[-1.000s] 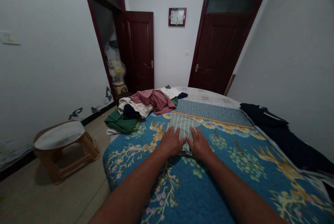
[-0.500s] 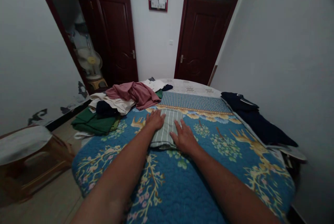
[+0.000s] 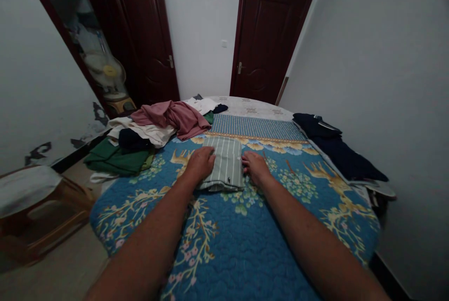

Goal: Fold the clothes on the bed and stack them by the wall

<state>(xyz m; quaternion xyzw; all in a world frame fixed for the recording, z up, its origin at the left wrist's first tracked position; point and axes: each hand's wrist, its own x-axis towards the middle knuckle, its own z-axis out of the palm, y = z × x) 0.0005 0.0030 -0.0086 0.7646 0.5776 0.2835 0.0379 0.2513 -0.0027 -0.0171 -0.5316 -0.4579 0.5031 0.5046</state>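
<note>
A folded grey-green garment with white stripes [image 3: 226, 161], seemingly a shirt, lies flat on the flowered blue cover with a small dark emblem near its front edge. My left hand [image 3: 201, 164] is closed at its left side, the fingers curled over the cloth. On the opposite side, my right hand [image 3: 257, 168] has its bent fingertips at the garment's right edge. Fingers tucked beneath the cloth, if any, are hidden.
A loose heap with a pink garment [image 3: 175, 116], cream cloth and a green garment [image 3: 117, 157] lies at the left. Folded dark navy clothes [image 3: 345, 156] are stacked at the right edge. A wooden stool [image 3: 52, 212] stands left of the blue-covered table [image 3: 238, 249].
My hands have gone from lying spread on top of the striped garment to its two side edges, with fingers bent. The view has tilted down slightly.
</note>
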